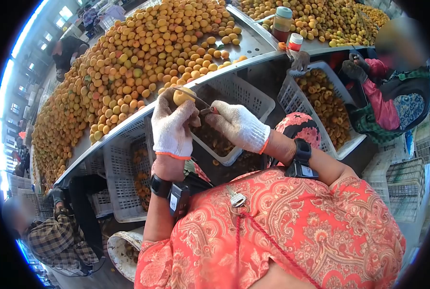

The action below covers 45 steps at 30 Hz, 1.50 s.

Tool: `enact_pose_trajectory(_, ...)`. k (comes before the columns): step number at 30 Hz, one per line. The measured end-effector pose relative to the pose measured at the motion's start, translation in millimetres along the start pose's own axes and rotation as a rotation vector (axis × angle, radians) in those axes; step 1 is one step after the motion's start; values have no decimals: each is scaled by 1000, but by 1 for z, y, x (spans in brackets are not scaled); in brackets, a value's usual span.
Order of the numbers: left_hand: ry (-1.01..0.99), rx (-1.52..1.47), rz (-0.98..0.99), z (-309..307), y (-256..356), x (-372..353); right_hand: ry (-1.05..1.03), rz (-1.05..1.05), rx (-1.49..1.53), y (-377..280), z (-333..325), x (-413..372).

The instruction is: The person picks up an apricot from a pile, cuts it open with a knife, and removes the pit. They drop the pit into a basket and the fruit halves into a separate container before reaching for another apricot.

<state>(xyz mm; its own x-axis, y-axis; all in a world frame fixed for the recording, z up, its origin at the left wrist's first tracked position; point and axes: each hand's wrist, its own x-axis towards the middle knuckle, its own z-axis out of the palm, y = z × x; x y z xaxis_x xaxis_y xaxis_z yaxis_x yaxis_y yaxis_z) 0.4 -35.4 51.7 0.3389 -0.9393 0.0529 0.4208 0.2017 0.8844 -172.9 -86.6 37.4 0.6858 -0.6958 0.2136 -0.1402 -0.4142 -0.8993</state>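
Observation:
My left hand [173, 126], in a white glove with brown-stained fingers, holds a yellow-orange fruit [184, 96] upright above the edge of the metal table. A thin curved blade [194, 96] crosses the fruit's top. Its red handle [214, 110] sits in my right hand [239, 124], also gloved, with the fingers closed round it. Both hands are close together over a white crate [230, 156] that has cut fruit in its bottom. Behind them a large heap of orange fruit [128, 58] covers much of the table.
A crate of cut fruit [321, 106] stands at the right, another crate [123, 178] at the left, with a white bucket [121, 250] below. Two jars [282, 24] [295, 42] stand on the table's edge. Co-workers sit at the right [388, 106] and lower left [61, 241].

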Motion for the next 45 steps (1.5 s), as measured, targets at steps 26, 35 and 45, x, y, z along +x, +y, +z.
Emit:
enact_pose_trajectory(26, 91, -232, 77, 21, -36, 20, 99, 8, 131, 11, 11, 5)
enact_pose_trajectory(35, 200, -434, -204, 23, -62, 10, 147, -26, -338, 39, 32, -3)
enact_pose_trajectory(45, 12, -120, -13, 17, -46, 7, 82, 131, -208, 7, 10, -6)
